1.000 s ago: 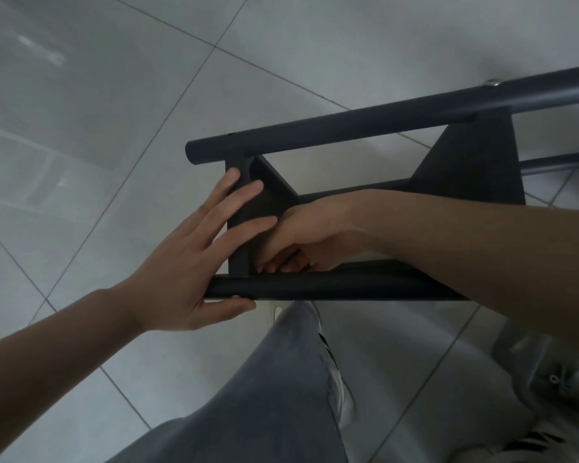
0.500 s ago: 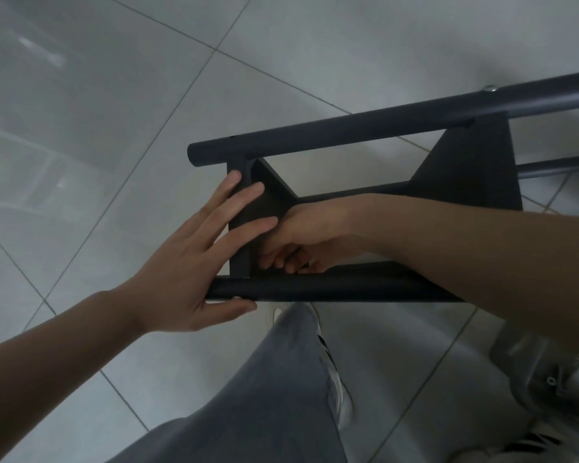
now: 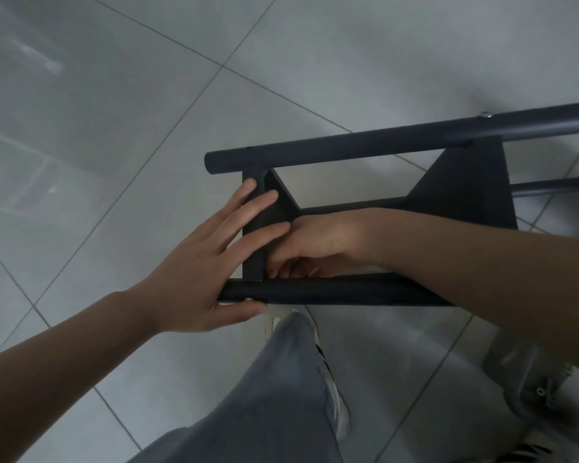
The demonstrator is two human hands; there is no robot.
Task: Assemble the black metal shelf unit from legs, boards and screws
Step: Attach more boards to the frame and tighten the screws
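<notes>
Head view: you look down at a black metal shelf unit (image 3: 375,208) lying on its side on a pale tiled floor (image 3: 147,95), in front of your grey trouser leg (image 3: 264,396).
Shelf unit: two round black legs run left to right, the far leg (image 3: 348,150) and the near leg (image 3: 331,292), joined by a flat end board (image 3: 253,235) at their left ends and a second board (image 3: 465,192) further right.
Left hand (image 3: 198,272): your fingers lie straight and spread on the outer face of the end board, the thumb under the near leg's end; it braces and closes on nothing.
Right hand (image 3: 311,248): it reaches inside the frame at the corner where the end board meets the near leg, fingers curled; whether it holds a screw is hidden.
Step, as a judgement: you seem to be fastening that corner joint.
Handling: the frame looks stiff and fairly light, but its painted tubes are smooth and may roll or slip.
Where to take hold: wrap your grip around a leg close to a board joint, not on a thin board edge.
Other: a grey object (image 3: 532,389) sits at lower right, unclear.
</notes>
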